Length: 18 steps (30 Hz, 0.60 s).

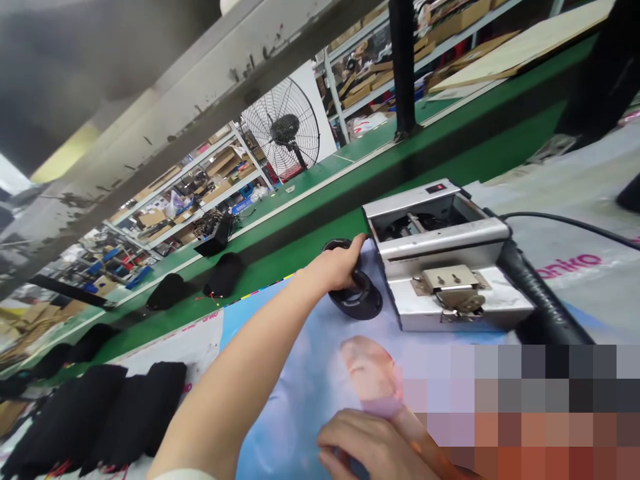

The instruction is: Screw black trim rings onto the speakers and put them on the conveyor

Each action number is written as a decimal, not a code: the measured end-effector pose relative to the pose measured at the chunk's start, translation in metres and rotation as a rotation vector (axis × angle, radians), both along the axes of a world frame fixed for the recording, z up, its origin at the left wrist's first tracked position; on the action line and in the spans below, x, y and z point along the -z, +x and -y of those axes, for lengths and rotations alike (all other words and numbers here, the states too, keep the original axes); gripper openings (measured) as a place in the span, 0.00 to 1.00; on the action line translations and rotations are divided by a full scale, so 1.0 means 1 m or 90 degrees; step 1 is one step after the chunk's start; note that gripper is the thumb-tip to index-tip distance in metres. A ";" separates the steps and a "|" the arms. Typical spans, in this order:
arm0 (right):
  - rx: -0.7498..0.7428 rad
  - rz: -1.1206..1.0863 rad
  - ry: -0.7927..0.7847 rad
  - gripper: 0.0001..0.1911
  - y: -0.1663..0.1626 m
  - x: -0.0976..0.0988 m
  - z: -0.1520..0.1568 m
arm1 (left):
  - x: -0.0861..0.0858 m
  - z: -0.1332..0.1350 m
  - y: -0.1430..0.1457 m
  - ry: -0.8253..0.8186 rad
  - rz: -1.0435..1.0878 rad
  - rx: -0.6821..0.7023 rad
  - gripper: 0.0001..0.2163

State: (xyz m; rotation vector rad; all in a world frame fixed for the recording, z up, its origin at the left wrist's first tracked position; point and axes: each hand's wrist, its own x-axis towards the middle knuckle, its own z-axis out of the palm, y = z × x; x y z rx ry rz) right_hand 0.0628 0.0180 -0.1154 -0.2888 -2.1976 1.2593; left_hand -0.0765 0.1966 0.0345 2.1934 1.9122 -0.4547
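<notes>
My left hand (339, 265) reaches far forward and closes over the top of a black round part (357, 301). The part stands on a printed blue sheet (300, 373), just left of a silver metal machine (443, 267). My right hand (373, 445) rests low on the same sheet at the bottom edge of the view. Its fingers are curled under, and whatever is inside them is hidden. A pixelated patch covers the area right of that hand.
A thick black hose (543, 300) and a cable run off the machine's right side. Black fabric pieces (100, 413) lie at the lower left, and more sit on the green belt (300, 247) behind. Beyond it are a floor fan (285, 127) and shelves of boxes.
</notes>
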 end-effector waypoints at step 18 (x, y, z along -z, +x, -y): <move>0.048 0.010 -0.020 0.12 0.012 -0.023 -0.001 | -0.048 0.270 -0.116 0.306 0.292 -0.455 0.13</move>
